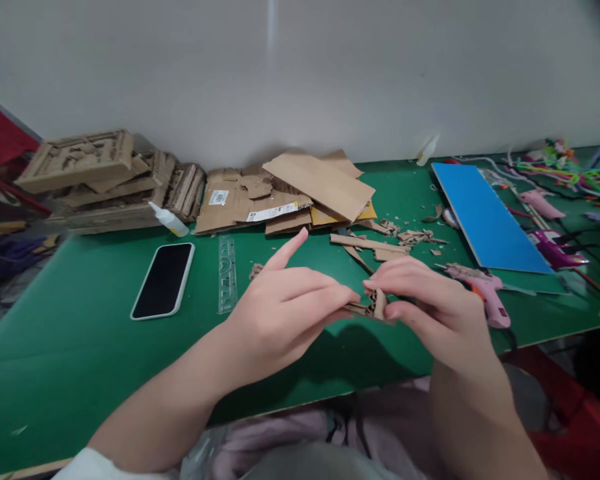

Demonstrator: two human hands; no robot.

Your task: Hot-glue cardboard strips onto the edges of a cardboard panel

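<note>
- Tabletop (pixel 95 373): plain green
- Small cardboard piece (pixel 379 305), above the front edge: brown, wavy corrugated pattern
- Cardboard sheets (pixel 320 183), along the back edge: tan-brown
- Phone (pixel 163 280): black screen, white rim
- Board (pixel 490 217), toward the right edge: solid blue
- Nearer glue gun (pixel 495 303): pink
- Wiry tangle (pixel 575 170), back right corner: multicoloured, bright green showing

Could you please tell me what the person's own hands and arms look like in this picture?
The ungloved left hand and ungloved right hand show no rings, watch or bracelet. A plain white fabric sleeve covers the left arm near the picture's bottom edge; no sleeve shows on the right.
</note>
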